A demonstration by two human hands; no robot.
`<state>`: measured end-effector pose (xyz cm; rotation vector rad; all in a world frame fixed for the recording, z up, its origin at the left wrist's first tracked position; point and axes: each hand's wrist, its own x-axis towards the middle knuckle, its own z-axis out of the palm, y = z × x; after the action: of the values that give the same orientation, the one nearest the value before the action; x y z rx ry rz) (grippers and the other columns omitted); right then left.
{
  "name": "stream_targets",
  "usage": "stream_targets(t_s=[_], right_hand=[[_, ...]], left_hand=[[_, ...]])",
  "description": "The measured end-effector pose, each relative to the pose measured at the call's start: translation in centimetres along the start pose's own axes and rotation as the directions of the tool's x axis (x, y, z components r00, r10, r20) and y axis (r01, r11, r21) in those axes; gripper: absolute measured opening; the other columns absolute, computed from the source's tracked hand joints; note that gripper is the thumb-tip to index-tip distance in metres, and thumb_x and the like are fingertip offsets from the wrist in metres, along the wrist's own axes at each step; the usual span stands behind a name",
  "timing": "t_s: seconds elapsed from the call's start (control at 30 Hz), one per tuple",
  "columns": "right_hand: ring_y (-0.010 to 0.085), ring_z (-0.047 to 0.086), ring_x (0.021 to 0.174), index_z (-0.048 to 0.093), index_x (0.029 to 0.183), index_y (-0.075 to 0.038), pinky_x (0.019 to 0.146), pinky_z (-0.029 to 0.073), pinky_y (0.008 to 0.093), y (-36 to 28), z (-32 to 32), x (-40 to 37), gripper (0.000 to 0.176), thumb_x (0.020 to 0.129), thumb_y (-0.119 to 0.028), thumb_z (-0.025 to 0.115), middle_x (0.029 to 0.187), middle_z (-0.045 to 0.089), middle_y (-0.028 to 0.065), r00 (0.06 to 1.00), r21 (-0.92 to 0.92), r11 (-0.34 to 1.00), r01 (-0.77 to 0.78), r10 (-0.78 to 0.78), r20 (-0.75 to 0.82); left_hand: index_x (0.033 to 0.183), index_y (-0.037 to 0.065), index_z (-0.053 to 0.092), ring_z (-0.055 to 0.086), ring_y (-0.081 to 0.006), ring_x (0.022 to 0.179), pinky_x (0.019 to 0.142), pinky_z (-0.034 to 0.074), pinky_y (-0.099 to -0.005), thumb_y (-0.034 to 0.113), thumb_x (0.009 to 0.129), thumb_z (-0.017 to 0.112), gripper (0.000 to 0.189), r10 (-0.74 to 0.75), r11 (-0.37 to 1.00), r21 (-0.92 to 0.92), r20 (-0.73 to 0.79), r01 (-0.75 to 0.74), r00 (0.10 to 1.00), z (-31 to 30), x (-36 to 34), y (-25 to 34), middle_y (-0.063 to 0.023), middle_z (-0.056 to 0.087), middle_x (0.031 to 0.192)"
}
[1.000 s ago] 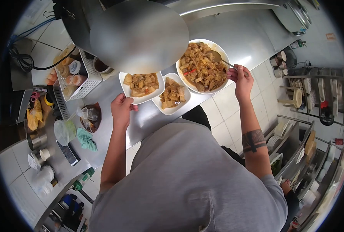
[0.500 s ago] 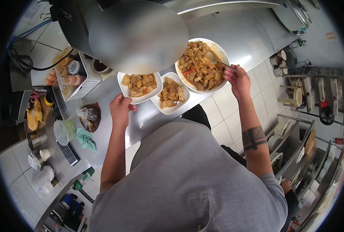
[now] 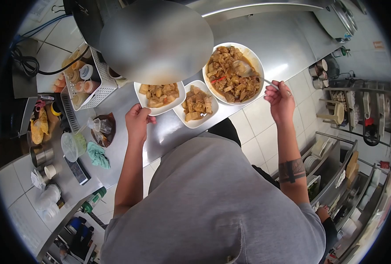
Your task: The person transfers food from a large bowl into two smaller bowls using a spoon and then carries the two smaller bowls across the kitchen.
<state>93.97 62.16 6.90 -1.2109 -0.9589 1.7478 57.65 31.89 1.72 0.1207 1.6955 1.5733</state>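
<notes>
My right hand [image 3: 280, 100] grips the handle of a metal spoon [image 3: 244, 69], whose bowl rests among the chunks of stewed meat [image 3: 230, 81] in a large round white bowl [image 3: 261, 61]. With thumb and fingers, my left hand [image 3: 138, 121] pinches the near left rim of a square white bowl [image 3: 160, 110] that holds a smaller portion of the same stew. Between these two stands a second small white bowl [image 3: 197, 125], also with stew in it and touched by neither hand. A blurred oval covers the far edge of the left bowl.
On the left of the steel counter [image 3: 160, 143] are a white basket [image 3: 99, 83] of sauce bottles, a tied bag of dark liquid [image 3: 103, 130], a green cloth [image 3: 98, 155] and a phone [image 3: 76, 169]. Shelves of dishes [image 3: 323, 154] stand at the right.
My right hand has moved slightly right, and the spoon's bowl now shows more plainly over the stew. My left hand stays at the small bowl's rim.
</notes>
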Motion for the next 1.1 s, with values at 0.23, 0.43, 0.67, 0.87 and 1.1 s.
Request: stream_targets(t_s=[0.23, 0.43, 0.67, 0.87, 1.1], right_hand=[[0.0235, 0.073, 0.073, 0.063, 0.115, 0.007, 0.066, 0.064, 0.0373, 4.7, 6.0, -5.2, 0.035, 0.111, -0.026, 0.052, 0.092, 0.073, 0.0179, 0.964, -0.228, 0.969, -0.092, 0.144, 0.224], [0.0235, 0.075, 0.083, 0.066, 0.116, 0.007, 0.072, 0.063, 0.0359, 4.0, 7.1, -6.2, 0.03, 0.11, -0.021, 0.055, 0.094, 0.074, 0.0175, 0.821, -0.506, 0.734, 0.453, -0.122, 0.558], [0.0256, 0.073, 0.077, 0.061, 0.117, 0.01, 0.069, 0.063, 0.0364, 0.1, 2.6, -0.9, 0.037, 0.11, -0.025, 0.053, 0.092, 0.071, 0.0204, 0.984, -0.124, 0.978, 0.17, -0.163, 0.064], [0.025, 0.074, 0.081, 0.063, 0.116, 0.009, 0.072, 0.064, 0.0358, 1.4, -1.5, 5.0, 0.035, 0.109, -0.024, 0.055, 0.095, 0.071, 0.0187, 0.966, -0.241, 0.943, 0.23, -0.251, -0.057], [0.0228, 0.073, 0.081, 0.062, 0.114, 0.003, 0.072, 0.062, 0.0342, 3.6, -2.4, 7.3, 0.031, 0.111, -0.026, 0.051, 0.097, 0.072, 0.0166, 0.997, -0.022, 0.999, -0.03, 0.029, -0.068]], left_hand=[[0.103, -0.007, 0.066, 0.064, -0.0161, 0.059, 0.056, 0.055, -0.0303, 0.002, 0.09, 0.063, 0.016, -0.001, 1.0, -0.027, -0.01, 0.001, 1.0, 0.6, 0.1, 0.1, -0.0105, 0.07, 0.085], [0.104, -0.008, 0.066, 0.064, -0.0163, 0.06, 0.056, 0.055, -0.0302, 0.002, 0.09, 0.062, 0.018, -0.001, 1.0, 0.012, 0.012, 0.001, 1.0, 0.2, -0.2, 0.2, -0.0115, 0.069, 0.087], [0.105, -0.008, 0.065, 0.064, -0.0166, 0.059, 0.056, 0.055, -0.0305, 0.002, 0.09, 0.061, 0.018, 0.005, 1.0, 0.025, 0.0, -0.005, 1.0, 0.5, -0.3, 0.6, -0.0117, 0.069, 0.087], [0.104, -0.008, 0.065, 0.063, -0.0164, 0.058, 0.055, 0.055, -0.0306, 0.001, 0.09, 0.062, 0.017, 0.016, 1.0, 0.025, 0.014, -0.016, 1.0, 1.2, -0.1, 1.1, -0.0117, 0.069, 0.087], [0.105, -0.009, 0.066, 0.063, -0.0162, 0.057, 0.055, 0.055, -0.0304, 0.002, 0.091, 0.062, 0.018, 0.015, 1.0, 0.026, 0.036, -0.016, 0.999, 2.1, -0.3, 1.7, -0.0115, 0.07, 0.086]])
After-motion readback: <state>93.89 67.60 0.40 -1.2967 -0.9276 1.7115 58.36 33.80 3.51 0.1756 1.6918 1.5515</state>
